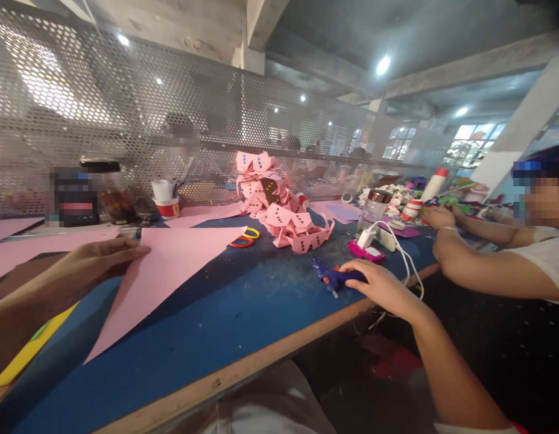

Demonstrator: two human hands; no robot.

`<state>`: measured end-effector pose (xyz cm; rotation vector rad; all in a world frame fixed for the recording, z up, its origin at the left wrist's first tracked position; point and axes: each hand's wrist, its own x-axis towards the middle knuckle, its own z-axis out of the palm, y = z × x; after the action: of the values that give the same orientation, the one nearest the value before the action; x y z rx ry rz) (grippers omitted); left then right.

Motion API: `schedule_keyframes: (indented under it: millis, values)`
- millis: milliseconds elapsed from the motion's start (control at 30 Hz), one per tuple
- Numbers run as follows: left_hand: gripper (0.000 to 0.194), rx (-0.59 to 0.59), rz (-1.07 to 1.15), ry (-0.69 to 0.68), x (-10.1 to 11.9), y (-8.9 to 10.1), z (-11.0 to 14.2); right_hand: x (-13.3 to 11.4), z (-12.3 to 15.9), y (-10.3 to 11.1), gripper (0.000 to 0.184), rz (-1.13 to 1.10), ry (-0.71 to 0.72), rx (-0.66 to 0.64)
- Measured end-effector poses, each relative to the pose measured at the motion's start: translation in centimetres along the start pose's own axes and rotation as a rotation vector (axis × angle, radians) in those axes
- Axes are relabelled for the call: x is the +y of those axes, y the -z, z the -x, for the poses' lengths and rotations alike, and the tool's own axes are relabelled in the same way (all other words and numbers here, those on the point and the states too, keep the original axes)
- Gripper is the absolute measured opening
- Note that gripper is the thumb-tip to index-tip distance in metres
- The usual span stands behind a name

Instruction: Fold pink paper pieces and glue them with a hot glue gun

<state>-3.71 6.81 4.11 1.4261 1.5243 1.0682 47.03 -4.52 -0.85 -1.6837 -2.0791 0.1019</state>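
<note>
My left hand [110,256] pinches the upper left edge of a pink triangular sheet of paper [166,271], which slants over the blue table. My right hand [381,286] has its thumb and fingers on the handle of a blue hot glue gun [327,274], whose nozzle points away toward a pile of folded pink paper pieces [301,226] with small dark squares on them. Scissors [249,237] with red and yellow handles lie partly under the sheet's right tip.
A perforated metal screen [207,120] runs along the back. A paper cup [167,205] and a lidded jar [116,193] stand at left. Right of the pile are a magenta box [367,252] with a white charger and cable. At far right a co-worker's hands [439,217] work.
</note>
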Motion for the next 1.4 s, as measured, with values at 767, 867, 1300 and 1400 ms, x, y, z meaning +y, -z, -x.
schedule_keyframes:
  millis: [767, 867, 1300, 1400]
  values:
    - [0.037, -0.009, 0.149, -0.07, -6.8, 7.9, -2.9, -9.9, -10.8, 1.1, 0.024, -0.17, 0.25, 0.037]
    - [0.035, -0.012, 0.187, -0.066, -6.4, 7.7, -2.3, -11.7, -15.1, -0.1, 0.021, -0.107, 0.267, 0.054]
    - [0.03, -0.068, 0.151, -0.068, -6.3, 6.6, -1.9, -10.2, -18.9, -6.8, 0.021, 0.025, 0.23, 0.001]
    - [0.028, -0.101, 0.127, -0.057, -6.5, 6.3, -1.9, -10.1, -17.5, -7.1, 0.022, 0.027, 0.221, -0.013]
